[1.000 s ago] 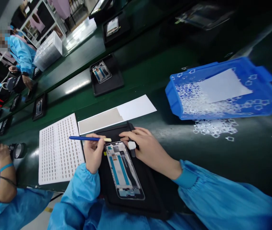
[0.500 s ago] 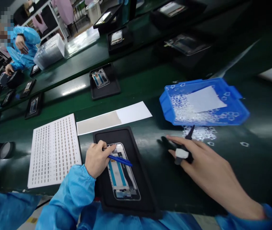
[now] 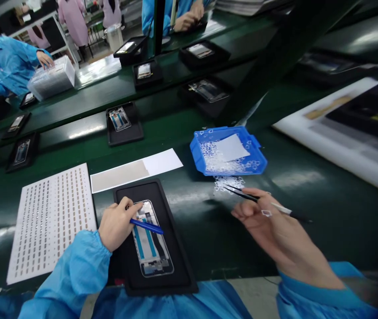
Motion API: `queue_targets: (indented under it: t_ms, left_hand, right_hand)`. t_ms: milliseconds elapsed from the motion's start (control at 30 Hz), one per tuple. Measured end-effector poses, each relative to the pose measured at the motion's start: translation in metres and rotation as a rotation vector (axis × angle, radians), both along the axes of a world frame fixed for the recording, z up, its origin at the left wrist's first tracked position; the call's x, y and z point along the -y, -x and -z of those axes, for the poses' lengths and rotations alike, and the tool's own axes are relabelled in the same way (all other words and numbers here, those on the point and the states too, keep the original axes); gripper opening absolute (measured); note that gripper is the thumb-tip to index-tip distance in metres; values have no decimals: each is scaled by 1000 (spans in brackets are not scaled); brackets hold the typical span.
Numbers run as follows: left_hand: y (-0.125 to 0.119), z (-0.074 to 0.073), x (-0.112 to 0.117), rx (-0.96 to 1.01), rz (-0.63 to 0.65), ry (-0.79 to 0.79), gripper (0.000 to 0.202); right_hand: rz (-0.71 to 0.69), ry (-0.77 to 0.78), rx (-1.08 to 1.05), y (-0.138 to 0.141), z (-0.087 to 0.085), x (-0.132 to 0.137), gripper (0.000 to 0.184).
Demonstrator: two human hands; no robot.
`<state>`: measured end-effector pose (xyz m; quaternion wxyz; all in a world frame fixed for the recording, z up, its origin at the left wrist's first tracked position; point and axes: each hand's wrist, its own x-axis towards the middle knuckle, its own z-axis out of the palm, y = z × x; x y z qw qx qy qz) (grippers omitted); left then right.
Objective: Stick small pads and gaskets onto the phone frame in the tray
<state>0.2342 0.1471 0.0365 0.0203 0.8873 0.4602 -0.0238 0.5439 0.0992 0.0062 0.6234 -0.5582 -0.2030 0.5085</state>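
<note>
On a black tray (image 3: 167, 217) lies an open phone frame (image 3: 146, 246) with two blue strips along it. My left hand (image 3: 117, 225) rests at the frame's upper left edge, closed around a slim blue stick tool (image 3: 149, 226) that points right across the phone. My right hand (image 3: 275, 226) is raised to the right of the tray, gripping dark tweezers (image 3: 242, 192). Their tips point left, over or just in front of a heap of small white ring-like pieces (image 3: 227, 182). One such piece (image 3: 266, 213) shows against the right hand.
Behind the heap stands a blue bin (image 3: 197, 157) with more white pieces and a white card. A paper strip (image 3: 118, 176) and a sheet of small parts (image 3: 54, 221) lie at left. Phone trays (image 3: 129, 135) line the bench beyond; a white-edged panel (image 3: 308, 146) is at right.
The view has swung right. My right hand has turned, and its tweezers now point left at the white heap instead of upward. My left hand stays on the phone frame with the blue tool.
</note>
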Motion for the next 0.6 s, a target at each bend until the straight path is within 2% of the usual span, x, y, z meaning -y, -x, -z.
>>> queue_targets:
  t_ms: [100, 167, 233, 300, 367, 500, 600]
  left_hand:
    - [1, -8, -5, 107, -17, -29, 35]
    - [0, -13, -8, 167, -29, -68, 34]
    - [-2, -15, -10, 214, -20, -97, 34]
    - [-3, -15, -10, 245, 0, -114, 33]
    - [-2, -12, -9, 263, 12, -121, 32]
    - [1, -7, -8, 293, 1, -115, 32]
    - [3, -7, -7, 301, -12, -106, 32]
  right_hand:
    - [-34, -37, 60, -1, 1, 1, 54]
    - [29, -21, 349, -4, 3, 2, 50]
    - [85, 20, 770, -9, 6, 4, 48]
    - [49, 58, 1043, -14, 10, 8, 48]
    - [50, 74, 1102, -18, 14, 10, 49]
    - [200, 108, 1099, -18, 21, 9, 50]
    - [142, 136, 921, -15, 20, 5, 52]
